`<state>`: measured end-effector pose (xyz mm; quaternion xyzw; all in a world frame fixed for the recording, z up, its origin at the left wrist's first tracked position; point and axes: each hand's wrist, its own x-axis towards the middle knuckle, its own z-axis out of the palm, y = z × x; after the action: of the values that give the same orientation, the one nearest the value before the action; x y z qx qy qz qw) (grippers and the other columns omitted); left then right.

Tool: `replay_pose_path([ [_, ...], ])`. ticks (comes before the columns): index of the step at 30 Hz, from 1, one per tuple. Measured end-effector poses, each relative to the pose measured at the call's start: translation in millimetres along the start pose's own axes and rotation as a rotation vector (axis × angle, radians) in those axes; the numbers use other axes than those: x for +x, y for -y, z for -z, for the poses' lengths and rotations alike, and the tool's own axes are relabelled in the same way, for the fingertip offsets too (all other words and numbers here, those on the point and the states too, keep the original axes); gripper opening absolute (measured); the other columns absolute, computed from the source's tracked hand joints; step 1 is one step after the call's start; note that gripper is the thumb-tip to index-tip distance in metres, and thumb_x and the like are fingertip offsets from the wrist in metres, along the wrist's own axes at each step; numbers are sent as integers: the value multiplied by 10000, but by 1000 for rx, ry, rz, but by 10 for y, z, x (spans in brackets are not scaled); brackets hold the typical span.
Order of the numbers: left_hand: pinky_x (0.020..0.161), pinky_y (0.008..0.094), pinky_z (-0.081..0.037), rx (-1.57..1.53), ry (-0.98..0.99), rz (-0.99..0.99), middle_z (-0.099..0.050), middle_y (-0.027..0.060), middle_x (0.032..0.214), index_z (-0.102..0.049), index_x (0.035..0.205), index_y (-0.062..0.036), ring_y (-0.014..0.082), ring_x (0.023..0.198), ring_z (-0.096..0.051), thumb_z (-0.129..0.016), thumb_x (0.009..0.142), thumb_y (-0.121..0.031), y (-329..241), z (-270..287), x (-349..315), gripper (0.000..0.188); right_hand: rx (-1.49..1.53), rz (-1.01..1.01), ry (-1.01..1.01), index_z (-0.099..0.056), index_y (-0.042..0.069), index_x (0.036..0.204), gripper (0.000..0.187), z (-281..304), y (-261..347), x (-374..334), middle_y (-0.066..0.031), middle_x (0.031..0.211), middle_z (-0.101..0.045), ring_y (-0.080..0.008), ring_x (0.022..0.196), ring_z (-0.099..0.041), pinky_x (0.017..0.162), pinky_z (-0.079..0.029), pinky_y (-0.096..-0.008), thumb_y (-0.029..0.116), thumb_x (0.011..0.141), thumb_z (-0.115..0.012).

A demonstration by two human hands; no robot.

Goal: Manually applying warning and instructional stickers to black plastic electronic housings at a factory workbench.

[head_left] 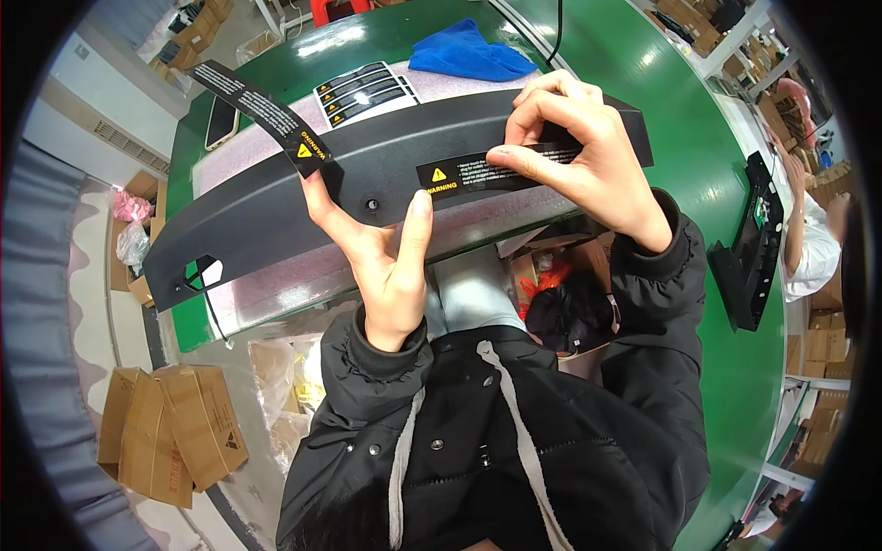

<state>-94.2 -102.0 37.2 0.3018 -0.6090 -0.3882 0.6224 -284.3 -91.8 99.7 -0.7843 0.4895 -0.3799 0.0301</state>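
A long curved black plastic panel (pixel 276 197) lies across the table in front of me. On its right half is a black label (pixel 446 179) with a yellow triangle and white print. My right hand (pixel 588 151) pinches this label's right part, thumb over its face. My left hand (pixel 381 257) has its thumb tip on the label's left end. A second black label strip (pixel 262 110) sticks up from my left index fingertip; whether it is pinched or just clings there, I cannot tell. Index and thumb of that hand are spread. Behind the panel lies a sheet of similar labels (pixel 363 95).
A blue cloth (pixel 470 50) and a phone (pixel 221 123) lie on the green table (pixel 634 46) beyond the panel. Another black panel (pixel 749 248) stands at the right, near a co-worker's hand (pixel 792 170). Cardboard boxes (pixel 170 432) sit on the floor at left.
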Motion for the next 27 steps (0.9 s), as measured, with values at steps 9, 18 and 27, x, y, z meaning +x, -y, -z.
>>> replay_pose_path([
  [9,990,334,-324,-93,-56,-14,-126,139,1410,-35,1410,-47,209,1264,-236,-577,796,70,79,-70,29,827,88,-41,4,-609,54,718,156,15,-7,3,-4,707,-548,-139,795,-505,700,-386,-257,113,690,-750],
  [18,976,327,-346,-232,-90,-18,-116,134,1423,-34,1414,-68,209,1242,-287,-561,788,104,84,-143,49,836,57,-84,-65,-669,33,805,172,133,43,-126,-16,746,-590,-135,781,-513,741,-411,-252,81,664,-755],
  [27,984,332,-342,-170,-99,-45,-97,131,1432,-28,1417,-83,203,1256,-273,-543,786,121,98,-142,61,840,86,-260,-129,-623,10,805,257,162,-48,-135,-14,759,-552,-102,697,-494,661,-408,-216,92,630,-793],
])
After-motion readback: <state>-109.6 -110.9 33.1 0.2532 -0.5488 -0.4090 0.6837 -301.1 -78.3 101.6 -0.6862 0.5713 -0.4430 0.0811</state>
